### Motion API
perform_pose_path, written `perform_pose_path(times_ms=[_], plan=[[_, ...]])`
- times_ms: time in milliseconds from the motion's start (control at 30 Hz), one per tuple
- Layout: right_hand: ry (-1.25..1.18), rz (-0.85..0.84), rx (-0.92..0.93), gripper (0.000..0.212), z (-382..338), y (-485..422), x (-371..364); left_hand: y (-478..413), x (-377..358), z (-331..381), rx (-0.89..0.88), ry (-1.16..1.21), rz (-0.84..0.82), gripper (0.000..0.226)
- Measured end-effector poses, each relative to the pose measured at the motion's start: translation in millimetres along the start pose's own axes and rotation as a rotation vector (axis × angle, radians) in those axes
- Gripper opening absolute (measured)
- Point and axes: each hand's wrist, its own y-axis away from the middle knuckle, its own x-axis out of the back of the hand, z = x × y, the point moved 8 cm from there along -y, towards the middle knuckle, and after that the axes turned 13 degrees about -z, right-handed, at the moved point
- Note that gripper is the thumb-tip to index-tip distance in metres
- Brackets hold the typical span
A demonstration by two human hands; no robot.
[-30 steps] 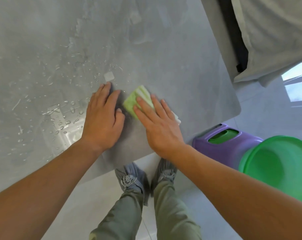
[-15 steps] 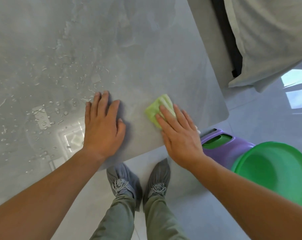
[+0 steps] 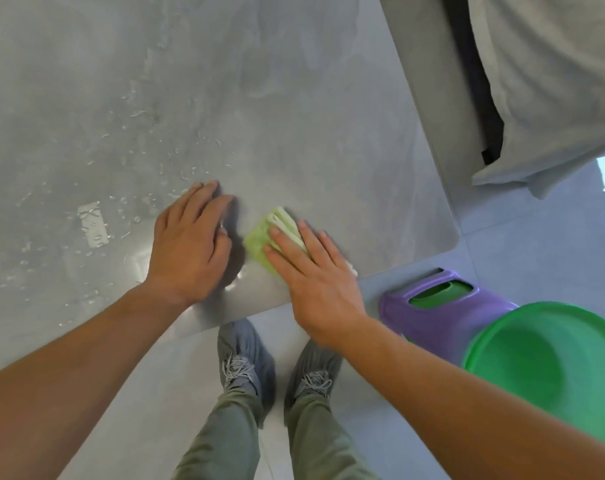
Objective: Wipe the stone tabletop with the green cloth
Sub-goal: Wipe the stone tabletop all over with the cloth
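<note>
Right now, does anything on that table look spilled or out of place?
Yes: water droplets lie scattered over the stone tabletop, mostly beyond and left of the left hand resting flat on it. The right hand presses the folded green cloth near the front edge, apart from that wet patch. Nothing looks damaged.

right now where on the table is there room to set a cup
Bare: the grey stone tabletop between the folded green cloth and its rounded right corner, and the far middle. Crowded: the near edge, where left hand and right hand press. Water droplets dot the left.
</note>
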Motion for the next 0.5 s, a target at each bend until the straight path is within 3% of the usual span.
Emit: perform_pose_path(times_ms=[200,333,400,500], plan=[[-0.110,0.083,-0.268,0.068,3,-74,29,-29,42,-37,0.066,-0.021,0.076,0.049],[0.056,-0.070,0.094,0.061,-48,-59,2,-47,60,-66,0.138,-0.059,0.062,0.050],[0.098,-0.076,0.153,0.060,-35,-72,12,-57,73,-78,0.138,-0.039,0.078,0.049],[-0.037,0.040,-0.114,0.062,8,-127,52,-79,97,-103,0.144,-0.001,0.087,0.052]])
